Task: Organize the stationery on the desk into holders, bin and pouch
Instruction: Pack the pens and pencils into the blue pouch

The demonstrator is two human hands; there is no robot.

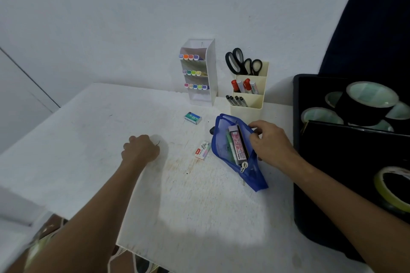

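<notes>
1. Two hands are seen. The left hand (pixel 140 148), left of centre, is curled into a fist on the surface (pixel 111 131); a thin wire-like item shows at its knuckles, and whether the grip pinches it cannot be told. The right hand (pixel 269 142), right of centre, has its grip closed on the edge of the blue mesh pouch (pixel 224 150), holding its mouth apart.
2. One pouch is counted, at centre right; a pink-patterned case (pixel 239 146) and something green lie inside it.
3. Two small boxes (pixel 193 117) lie on the surface: one teal, marked "No.10", above centre, and one white, marked "STAPLES", just left of the pouch.
4. Two holders stand at upper centre: a white tiered one (pixel 209 73) with three rows of coloured markers, and a cream one (pixel 248 104) with two black-handled scissors (pixel 235 61), red-capped markers and four dark pens.
5. A black bin (pixel 310 162) at the right edge holds several tape rolls.
6. The surface is white and scuffed, set against a pale wall (pixel 111 17).
</notes>
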